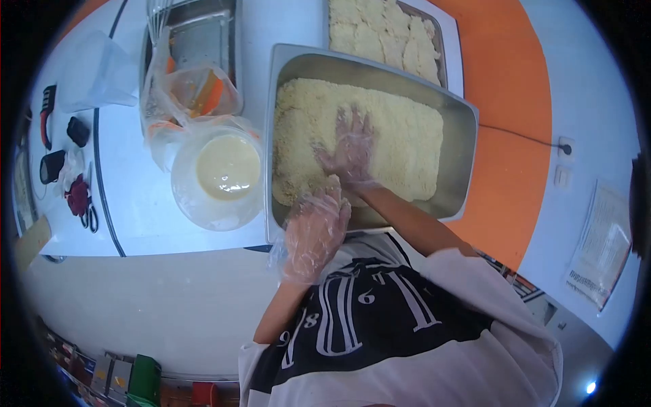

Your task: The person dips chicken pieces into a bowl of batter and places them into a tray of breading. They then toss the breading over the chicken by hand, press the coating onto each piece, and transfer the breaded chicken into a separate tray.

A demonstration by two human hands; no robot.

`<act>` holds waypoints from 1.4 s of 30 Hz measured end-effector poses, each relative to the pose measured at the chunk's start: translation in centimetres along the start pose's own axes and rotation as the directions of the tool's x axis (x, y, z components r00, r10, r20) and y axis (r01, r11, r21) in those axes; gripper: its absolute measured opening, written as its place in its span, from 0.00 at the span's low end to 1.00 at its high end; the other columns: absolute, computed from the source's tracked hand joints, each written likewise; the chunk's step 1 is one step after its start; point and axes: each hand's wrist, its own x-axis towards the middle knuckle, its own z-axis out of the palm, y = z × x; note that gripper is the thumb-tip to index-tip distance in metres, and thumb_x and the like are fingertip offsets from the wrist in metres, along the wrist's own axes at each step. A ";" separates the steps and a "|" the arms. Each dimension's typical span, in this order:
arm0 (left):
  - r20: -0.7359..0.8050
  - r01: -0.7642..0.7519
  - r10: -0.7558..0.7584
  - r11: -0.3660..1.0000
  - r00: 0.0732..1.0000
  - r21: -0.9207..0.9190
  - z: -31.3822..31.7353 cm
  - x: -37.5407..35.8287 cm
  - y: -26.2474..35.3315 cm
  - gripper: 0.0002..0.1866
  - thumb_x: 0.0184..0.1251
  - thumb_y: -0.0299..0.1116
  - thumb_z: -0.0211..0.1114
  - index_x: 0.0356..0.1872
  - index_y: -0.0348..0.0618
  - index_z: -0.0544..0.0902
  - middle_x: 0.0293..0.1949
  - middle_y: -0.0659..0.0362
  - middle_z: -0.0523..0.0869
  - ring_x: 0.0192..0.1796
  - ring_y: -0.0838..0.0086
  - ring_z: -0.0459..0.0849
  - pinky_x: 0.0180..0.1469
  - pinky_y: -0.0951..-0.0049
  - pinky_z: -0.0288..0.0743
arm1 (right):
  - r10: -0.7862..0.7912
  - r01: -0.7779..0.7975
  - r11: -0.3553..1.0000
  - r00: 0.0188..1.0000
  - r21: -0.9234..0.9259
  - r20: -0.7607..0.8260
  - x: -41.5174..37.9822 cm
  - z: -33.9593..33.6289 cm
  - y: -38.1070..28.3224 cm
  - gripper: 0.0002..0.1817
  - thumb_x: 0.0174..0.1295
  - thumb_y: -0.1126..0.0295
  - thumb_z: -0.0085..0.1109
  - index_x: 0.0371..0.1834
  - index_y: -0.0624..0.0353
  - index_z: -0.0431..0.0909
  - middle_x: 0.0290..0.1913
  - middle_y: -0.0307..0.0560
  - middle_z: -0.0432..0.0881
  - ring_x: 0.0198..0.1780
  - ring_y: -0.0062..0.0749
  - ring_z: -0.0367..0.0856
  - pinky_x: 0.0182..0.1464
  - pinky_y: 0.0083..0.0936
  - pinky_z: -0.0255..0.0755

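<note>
A deep metal pan (458, 149) holds a wide layer of pale yellow crumbs (407, 136), coarser and browner at its left end. My right hand (352, 146), in a clear plastic glove, lies flat on the crumbs with its fingers spread. Over the pan's near rim is my left hand (315, 227), also in a clear, loose glove. Its fingers are slightly bent and a little apart, and no object shows in them. Left of the pan stands a translucent tub (186, 180) with a smooth cream-coloured liquid (229, 167).
Behind the pan is a tray of pale cut pieces (386, 34). A metal tray (203, 34) with a whisk (158, 20) and plastic bag (196, 91) stands at the back left. Farther left are a clear jug (102, 74) and scissors (89, 217). A cord (515, 133) runs right.
</note>
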 end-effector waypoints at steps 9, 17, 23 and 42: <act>0.035 -0.001 0.002 0.999 0.999 -0.033 0.3 -0.7 -0.3 0.25 0.79 0.45 0.65 0.66 0.38 0.85 0.40 0.46 0.90 0.44 0.50 0.90 0.47 0.50 0.86 | 0.167 -0.162 0.983 0.984 0.081 -0.067 3.7 -1.7 0.9 0.46 0.72 0.39 0.65 0.87 0.51 0.66 0.87 0.72 0.57 0.87 0.67 0.56 0.85 0.70 0.43; 0.015 -0.025 0.025 1.000 1.000 -0.007 0.2 -0.2 -0.2 0.22 0.80 0.45 0.63 0.62 0.39 0.86 0.42 0.47 0.91 0.45 0.52 0.92 0.47 0.52 0.87 | 0.134 -0.127 0.983 0.990 0.134 -0.045 3.2 -1.6 1.6 0.51 0.71 0.35 0.63 0.88 0.57 0.62 0.87 0.73 0.56 0.87 0.70 0.53 0.86 0.68 0.40; 0.083 0.095 -0.092 0.995 0.992 -0.036 0.3 0.4 -0.2 0.25 0.79 0.47 0.64 0.67 0.41 0.86 0.42 0.46 0.91 0.46 0.52 0.92 0.48 0.51 0.87 | -0.032 0.038 0.994 0.997 0.098 -0.065 2.0 1.3 0.9 0.59 0.68 0.32 0.63 0.90 0.64 0.56 0.87 0.74 0.56 0.86 0.75 0.52 0.86 0.67 0.40; 0.007 0.153 -0.153 0.988 0.988 0.007 -1.1 0.6 2.0 0.20 0.80 0.43 0.66 0.58 0.34 0.88 0.45 0.42 0.92 0.47 0.48 0.92 0.49 0.51 0.87 | -0.303 -0.015 0.895 0.714 0.446 0.632 3.1 -12.1 5.8 0.43 0.60 0.58 0.81 0.78 0.62 0.76 0.70 0.65 0.83 0.74 0.55 0.80 0.76 0.42 0.71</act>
